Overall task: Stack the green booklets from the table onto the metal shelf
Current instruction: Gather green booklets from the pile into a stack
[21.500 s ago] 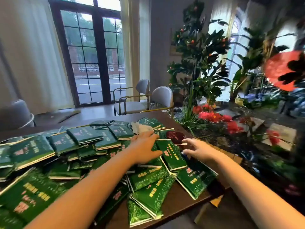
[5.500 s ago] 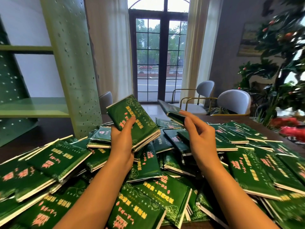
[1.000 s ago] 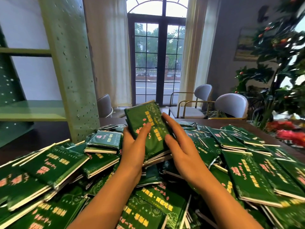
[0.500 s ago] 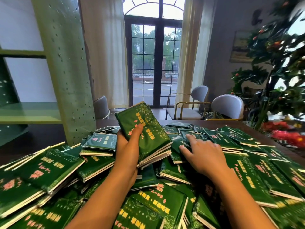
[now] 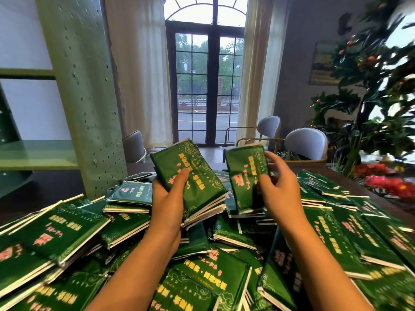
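The pale green perforated metal shelf point(image 5: 38, 154) stands at far left, well apart from both hands. Glossy green booklets with gold and pink lettering point(image 5: 58, 234) lie in a loose, overlapping heap across the dark wooden table point(image 5: 332, 173).

The left hand point(image 5: 167, 198) grips a tilted stack of several booklets point(image 5: 193, 182), thumb across the top cover. The stack's lower edges are already fanned, so the slick covers could slide apart on the way to the shelf.

The right hand point(image 5: 278, 189) pinches 1 upright booklet point(image 5: 246, 176) just beside that stack. Laid on crooked, it would likely worsen the splay. Elbows dragging through the heap could also push booklets off the table.
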{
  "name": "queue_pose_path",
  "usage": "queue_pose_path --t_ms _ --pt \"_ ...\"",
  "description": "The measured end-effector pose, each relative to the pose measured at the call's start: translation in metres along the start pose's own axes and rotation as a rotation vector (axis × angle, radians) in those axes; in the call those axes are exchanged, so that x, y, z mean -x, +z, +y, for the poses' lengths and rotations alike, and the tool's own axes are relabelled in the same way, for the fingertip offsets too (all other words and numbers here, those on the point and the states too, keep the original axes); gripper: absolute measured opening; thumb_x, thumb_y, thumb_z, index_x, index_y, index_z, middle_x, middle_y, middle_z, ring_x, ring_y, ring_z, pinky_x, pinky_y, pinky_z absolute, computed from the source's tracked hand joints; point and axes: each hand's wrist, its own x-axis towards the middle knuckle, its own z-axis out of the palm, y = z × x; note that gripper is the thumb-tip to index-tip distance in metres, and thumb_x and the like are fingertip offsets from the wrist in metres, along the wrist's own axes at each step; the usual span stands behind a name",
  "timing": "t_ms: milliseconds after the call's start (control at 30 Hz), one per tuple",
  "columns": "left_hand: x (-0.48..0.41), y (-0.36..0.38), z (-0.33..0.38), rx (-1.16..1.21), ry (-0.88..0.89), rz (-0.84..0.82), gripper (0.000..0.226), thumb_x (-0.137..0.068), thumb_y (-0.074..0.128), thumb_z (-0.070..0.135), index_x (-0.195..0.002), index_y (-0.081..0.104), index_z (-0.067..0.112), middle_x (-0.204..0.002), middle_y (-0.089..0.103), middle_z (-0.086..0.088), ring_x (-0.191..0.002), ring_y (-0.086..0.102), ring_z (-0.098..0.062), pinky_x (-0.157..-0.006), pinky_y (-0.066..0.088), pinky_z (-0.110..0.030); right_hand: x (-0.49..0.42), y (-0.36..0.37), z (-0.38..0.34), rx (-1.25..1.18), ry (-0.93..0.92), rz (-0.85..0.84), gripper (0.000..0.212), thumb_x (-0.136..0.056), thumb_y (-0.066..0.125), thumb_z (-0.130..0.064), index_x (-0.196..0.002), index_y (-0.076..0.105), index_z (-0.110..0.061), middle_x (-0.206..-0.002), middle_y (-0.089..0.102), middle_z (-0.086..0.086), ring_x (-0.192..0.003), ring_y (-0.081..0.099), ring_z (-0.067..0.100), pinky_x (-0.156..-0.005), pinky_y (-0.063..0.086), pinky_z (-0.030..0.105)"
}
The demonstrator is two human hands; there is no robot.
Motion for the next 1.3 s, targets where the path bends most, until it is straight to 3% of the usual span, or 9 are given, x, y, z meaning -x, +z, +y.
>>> queue_pose_path --t_ms 100,267,367,433,533,667,900,1133,1300 --pt "0.000 0.000 0.000 -0.023 0.007 -0.011 0.032 -0.089 0.062 0.027 -0.119 0.053 0.024 -0.114 0.069 -0.005 -0.102 0.067 -0.025 -0.092 0.053 -0.045 0.001 0.001 -0.006 -0.359 0.131 0.050 0.048 -0.089 0.046 0.005 -0.127 0.051 -0.025 -0.104 0.061 -0.001 -0.066 0.060 0.000 -0.060 0.054 0.022" --pt "0.002 0.001 0.000 -0.089 0.019 -0.059 0.037 -0.088 0.062 0.025 -0.124 0.052 0.021 -0.110 0.070 -0.001 -0.092 0.070 -0.016 -0.069 0.056 -0.026 0.007 0.010 -0.010 -0.529 0.168 -0.034 0.043 -0.088 0.059 -0.005 -0.121 0.058 -0.032 -0.119 0.060 0.003 -0.099 0.064 0.008 -0.079 0.053 0.027" --pt "0.004 0.002 0.000 -0.099 0.010 -0.085 0.048 -0.078 0.068 0.035 -0.122 0.054 0.023 -0.111 0.070 -0.002 -0.096 0.069 -0.019 -0.083 0.055 -0.036 0.017 0.017 -0.018 -0.512 0.044 0.014 0.040 -0.091 0.053 0.003 -0.116 0.063 -0.026 -0.115 0.062 -0.001 -0.091 0.064 -0.004 -0.077 0.053 0.019" --pt "0.006 0.003 0.001 -0.115 0.013 -0.090 0.075 -0.057 0.073 0.054 -0.123 0.054 0.025 -0.112 0.071 0.001 -0.101 0.068 -0.020 -0.093 0.052 -0.043 0.023 0.021 -0.021 -0.467 -0.051 0.079 0.040 -0.091 0.053 0.004 -0.108 0.066 -0.029 -0.112 0.061 0.001 -0.096 0.062 0.003 -0.086 0.052 0.024" --pt "0.007 0.004 0.002 -0.123 0.012 -0.082 0.100 -0.039 0.080 0.071 -0.125 0.054 0.027 -0.114 0.070 0.002 -0.105 0.067 -0.021 -0.098 0.048 -0.048 0.029 0.026 -0.022 -0.402 -0.115 0.079 0.040 -0.089 0.056 0.003 -0.106 0.065 -0.032 -0.109 0.055 0.005 -0.096 0.056 0.008 -0.081 0.050 0.026" --pt "0.006 0.003 0.000 -0.100 -0.004 -0.110 0.087 -0.044 0.074 0.060 -0.121 0.054 0.025 -0.110 0.072 0.000 -0.099 0.069 -0.021 -0.093 0.052 -0.045 0.035 0.032 -0.025 -0.337 -0.196 -0.060 0.035 -0.084 0.063 -0.010 -0.112 0.062 -0.032 -0.107 0.051 -0.001 -0.097 0.051 -0.004 -0.082 0.042 0.010" --pt "0.006 0.004 0.000 -0.027 -0.029 -0.159 0.071 -0.057 0.072 0.034 -0.123 0.054 0.017 -0.104 0.073 -0.006 -0.085 0.072 -0.019 -0.067 0.059 -0.032 0.035 0.036 -0.018 -0.147 -0.294 -0.266 0.038 -0.089 0.050 -0.023 -0.123 0.055 -0.039 -0.112 0.045 -0.020 -0.115 0.043 0.002 -0.099 0.033 0.013" --pt "-0.006 -0.005 0.006 0.075 0.024 0.021 0.042 -0.086 0.066 0.026 -0.126 0.054 0.023 -0.114 0.070 -0.004 -0.099 0.069 -0.023 -0.087 0.055 -0.043 0.026 0.029 -0.011 -0.221 -0.101 -0.254 0.029 -0.101 0.039 -0.025 -0.125 0.050 -0.036 -0.122 0.057 -0.009 -0.115 0.052 0.003 -0.089 0.039 0.006" --pt "-0.013 -0.010 0.015 0.162 0.054 0.158 0.048 -0.088 0.065 0.029 -0.132 0.050 0.022 -0.119 0.068 -0.006 -0.101 0.068 -0.024 -0.091 0.054 -0.047 0.026 0.029 -0.003 0.265 -0.067 -0.405 0.037 -0.099 0.041 -0.031 -0.135 0.047 -0.027 -0.126 0.059 0.000 -0.122 0.046 0.018 -0.101 0.037 0.037"
